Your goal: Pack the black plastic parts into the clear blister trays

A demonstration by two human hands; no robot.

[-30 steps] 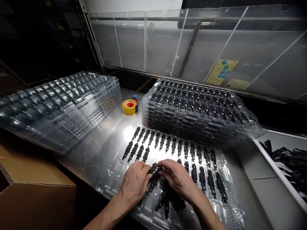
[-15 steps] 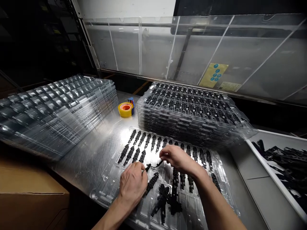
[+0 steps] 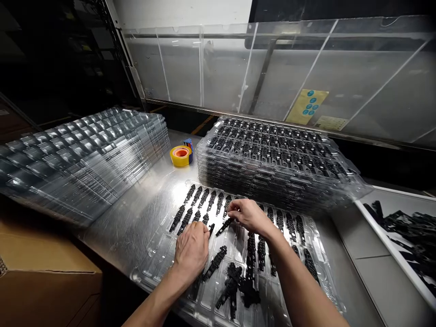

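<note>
A clear plastic tray [image 3: 155, 254] lies on the metal table, its slots partly filled with small black plastic parts. My left hand [image 3: 192, 245] is closed over the tray's middle, with the end of a black plastic part [image 3: 211, 229] sticking out by its fingertips. Slightly farther off, my right hand [image 3: 248, 214] pinches another black plastic part [image 3: 224, 227], held slanted above the slots. Loose on the near half of the tray are a single black part [image 3: 215, 263] and a small heap of black parts [image 3: 233, 286].
Empty clear trays [image 3: 88, 154] are stacked at left. Behind the work tray rises a stack of filled trays [image 3: 272, 159]. A yellow tape roll [image 3: 180, 156] sits between the stacks. At right is a white bin [image 3: 378, 268] of black parts; a cardboard box [image 3: 47, 272] stands at lower left.
My left hand has moved slightly up the tray, and my right hand has shifted a little to the right. The black part in my right fingers now shows more fully.
</note>
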